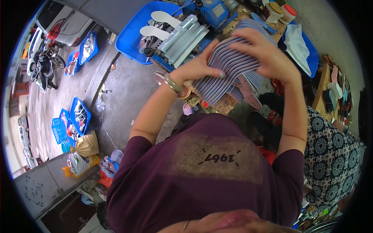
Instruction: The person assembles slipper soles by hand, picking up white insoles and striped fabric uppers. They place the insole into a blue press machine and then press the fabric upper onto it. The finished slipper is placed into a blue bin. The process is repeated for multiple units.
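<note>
A blue machine (194, 29) with grey rollers is standing just behind the stack of striped insoles (229, 68), and a blue tray (136, 37) beside the machine is holding white insoles (155, 25). A wooden bench (223, 105) is lying under the stack. The left hand (196, 68) is gripping the stack's near edge, fingers curled around it. The right hand (266, 52) is pressing on top, fingers spread over the stripes. Blue crates (74, 120) of small goods are sitting well left of the machine.
</note>
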### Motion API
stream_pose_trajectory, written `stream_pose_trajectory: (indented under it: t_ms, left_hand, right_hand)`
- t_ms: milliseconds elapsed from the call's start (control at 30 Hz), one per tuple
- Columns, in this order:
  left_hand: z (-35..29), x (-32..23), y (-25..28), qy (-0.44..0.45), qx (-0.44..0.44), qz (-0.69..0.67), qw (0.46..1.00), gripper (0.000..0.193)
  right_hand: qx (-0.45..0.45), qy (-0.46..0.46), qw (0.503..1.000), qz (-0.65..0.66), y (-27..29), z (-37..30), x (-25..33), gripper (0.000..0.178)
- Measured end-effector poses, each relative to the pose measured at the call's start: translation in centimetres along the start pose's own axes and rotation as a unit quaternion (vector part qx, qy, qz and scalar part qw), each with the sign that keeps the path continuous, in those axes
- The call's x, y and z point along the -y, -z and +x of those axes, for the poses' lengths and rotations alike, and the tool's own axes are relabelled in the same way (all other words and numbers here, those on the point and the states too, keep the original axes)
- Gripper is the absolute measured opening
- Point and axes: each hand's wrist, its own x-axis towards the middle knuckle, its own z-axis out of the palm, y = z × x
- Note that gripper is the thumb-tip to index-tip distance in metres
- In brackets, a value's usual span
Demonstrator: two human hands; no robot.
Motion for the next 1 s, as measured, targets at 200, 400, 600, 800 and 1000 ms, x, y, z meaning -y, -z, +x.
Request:
stream_pose_trajectory:
  t_ms: [200, 400, 600, 800, 1000]
  left_hand:
    - [-5.3, 7.8, -3.3, 0.125, -0.152, -0.472, 0.859, 0.078]
    - [-7.9, 6.7, -3.1, 0.066, -0.319, -0.535, 0.78, 0.061]
    - [-12.6, 10.8, -1.4, 0.06, -0.324, -0.514, 0.792, 0.063]
    - [-15.4, 10.4, 0.3, 0.088, -0.367, -0.459, 0.804, 0.07]
    - [-16.2, 9.7, 1.8, -0.009, -0.334, -0.573, 0.749, 0.088]
  right_hand:
    - [-0.128, -0.098, 0.987, -0.029, -6.5, 3.9, 1.4, 0.059]
    - [-0.071, -0.234, 0.957, 0.158, -14.7, 1.5, 7.5, 0.067]
    - [0.02, -0.222, 0.96, 0.168, -16.3, 1.8, 9.0, 0.056]
    - [0.101, -0.185, 0.95, 0.23, -15.9, 3.3, 7.8, 0.049]
    - [0.033, -0.253, 0.917, 0.307, -13.2, 6.3, 5.6, 0.048]
